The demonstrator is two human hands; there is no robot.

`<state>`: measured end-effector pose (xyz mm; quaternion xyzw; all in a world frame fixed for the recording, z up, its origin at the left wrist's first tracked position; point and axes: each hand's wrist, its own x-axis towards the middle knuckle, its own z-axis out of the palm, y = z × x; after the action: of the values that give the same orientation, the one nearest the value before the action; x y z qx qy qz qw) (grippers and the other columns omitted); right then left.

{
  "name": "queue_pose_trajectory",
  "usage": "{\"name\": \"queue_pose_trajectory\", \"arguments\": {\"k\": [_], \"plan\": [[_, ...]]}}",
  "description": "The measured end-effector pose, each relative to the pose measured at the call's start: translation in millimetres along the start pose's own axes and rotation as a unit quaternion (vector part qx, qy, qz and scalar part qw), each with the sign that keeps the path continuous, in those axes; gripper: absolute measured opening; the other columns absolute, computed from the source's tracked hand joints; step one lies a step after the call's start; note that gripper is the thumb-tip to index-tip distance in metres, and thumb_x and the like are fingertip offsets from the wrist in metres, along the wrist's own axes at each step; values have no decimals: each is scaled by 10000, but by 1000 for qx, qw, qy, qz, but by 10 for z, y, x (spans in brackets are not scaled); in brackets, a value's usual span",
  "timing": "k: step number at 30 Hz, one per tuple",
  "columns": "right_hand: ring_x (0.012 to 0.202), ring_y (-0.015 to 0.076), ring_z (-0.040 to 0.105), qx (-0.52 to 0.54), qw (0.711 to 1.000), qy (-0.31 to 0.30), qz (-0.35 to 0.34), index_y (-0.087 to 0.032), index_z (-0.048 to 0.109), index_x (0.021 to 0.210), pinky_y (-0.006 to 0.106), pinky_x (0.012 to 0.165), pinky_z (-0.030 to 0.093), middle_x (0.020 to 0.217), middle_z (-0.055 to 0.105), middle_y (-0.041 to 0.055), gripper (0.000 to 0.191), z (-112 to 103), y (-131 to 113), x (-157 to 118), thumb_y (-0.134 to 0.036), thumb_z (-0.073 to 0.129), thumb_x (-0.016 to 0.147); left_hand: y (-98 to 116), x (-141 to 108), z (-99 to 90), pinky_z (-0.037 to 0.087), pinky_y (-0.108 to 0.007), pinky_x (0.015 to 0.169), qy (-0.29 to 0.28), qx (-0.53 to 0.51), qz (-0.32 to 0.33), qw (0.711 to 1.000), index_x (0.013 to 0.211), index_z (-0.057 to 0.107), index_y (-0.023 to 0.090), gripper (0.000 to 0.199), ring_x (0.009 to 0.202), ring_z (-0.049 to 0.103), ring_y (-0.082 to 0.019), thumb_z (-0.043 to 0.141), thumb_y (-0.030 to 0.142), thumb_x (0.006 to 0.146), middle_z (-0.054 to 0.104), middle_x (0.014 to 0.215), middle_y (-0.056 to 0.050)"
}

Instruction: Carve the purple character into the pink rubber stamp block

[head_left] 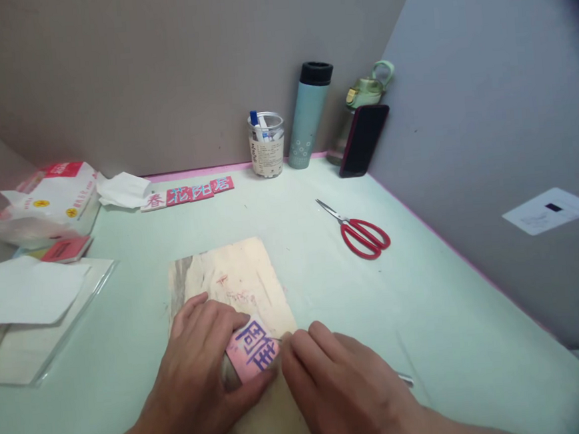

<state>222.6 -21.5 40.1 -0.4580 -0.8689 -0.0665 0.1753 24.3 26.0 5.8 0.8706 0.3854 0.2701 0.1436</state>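
My left hand (pixel 201 364) is closed around a small pink piece (pixel 243 361) with purple hand-lettered characters, thumb at its lower edge and fingers over its upper left. It is held down on a worn, stained cream board (pixel 254 273). In my right hand (pixel 342 380), fingers pinched, is a slim metal carving tool (pixel 405 378). Its silver end sticks out behind the hand, while its thin tip meets the right edge of the pink piece. Most of the tool is hidden by my fingers.
Red-handled scissors (pixel 364 238) lie right of the board. Behind stand a pen cup (pixel 267 148), a teal flask (pixel 309 118), a green bottle (pixel 365 94) and a phone (pixel 364 141). Lettered pieces (pixel 187 194), a plastic bag (pixel 62 201) and papers (pixel 29 291) are at left.
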Motion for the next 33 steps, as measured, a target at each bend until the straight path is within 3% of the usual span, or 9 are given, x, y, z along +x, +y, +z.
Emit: {"name": "queue_pose_trajectory", "arguments": {"k": [6,16,25,29,33], "plan": [[557,198,418,-14,1000,12,-9,-220,507,703,348,466,266,639,522,13,202,20,-4,-10,-21,487,678,13,7,11,338,-548,1043,3,11,8,1000,1024,512,207,251,873,549,-247,685,320,881,554,872,-19],[611,203,448,-11,1000,15,16,-229,488,757,358,501,293,663,515,10,233,79,73,-53,-43,428,883,12,6,13,347,-533,1017,2,1,-3,1000,1012,508,208,252,862,546,-244,688,307,865,552,864,-14],[601,204,452,-26,999,14,20,-232,484,773,350,479,262,666,514,18,251,95,93,-60,-28,398,894,22,14,21,357,-504,1007,2,7,-8,1000,1023,499,227,254,902,554,-251,686,293,864,556,874,-8],[632,206,476,-39,999,7,26,-208,524,784,335,493,263,704,531,34,281,80,223,-74,42,410,844,23,5,13,344,-525,1037,2,3,-14,1000,993,498,230,254,857,558,-240,686,272,828,550,848,3],[624,175,455,5,996,-8,92,-188,566,788,300,491,210,728,502,19,291,66,395,-100,64,431,838,25,-1,7,318,-545,1073,-10,9,-21,1000,982,487,238,268,823,567,-230,690,273,810,558,835,12]]}}
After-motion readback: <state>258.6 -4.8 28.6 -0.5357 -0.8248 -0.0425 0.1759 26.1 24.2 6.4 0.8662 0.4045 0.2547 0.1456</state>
